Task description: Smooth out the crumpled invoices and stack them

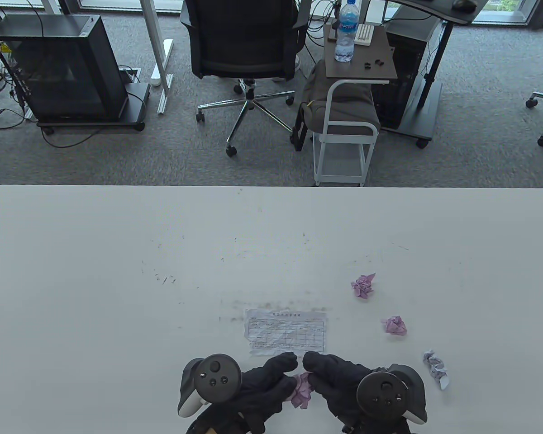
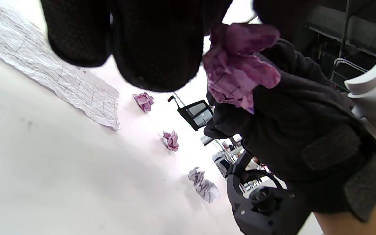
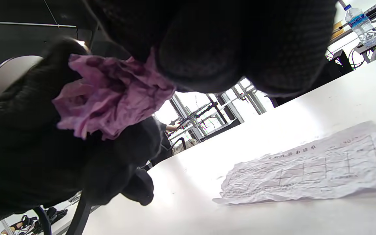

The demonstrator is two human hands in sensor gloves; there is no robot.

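A crumpled pink invoice point(image 1: 302, 389) point(image 2: 237, 68) point(image 3: 109, 98) is held above the table's near edge between both gloved hands. My left hand point(image 1: 271, 375) grips its left side and my right hand point(image 1: 326, 373) pinches its right side. Just beyond the hands a flattened white invoice point(image 1: 286, 331) point(image 2: 60, 78) point(image 3: 308, 169) lies on the table. To the right sit two crumpled pink balls point(image 1: 363, 285) point(image 1: 394, 325) and one crumpled white ball point(image 1: 435, 368).
The white table point(image 1: 117, 271) shows small dark scuff marks around its middle. Beyond its far edge stand an office chair point(image 1: 244, 45), a small side cart point(image 1: 350, 104) with a water bottle point(image 1: 346, 30), and a black cabinet point(image 1: 63, 68).
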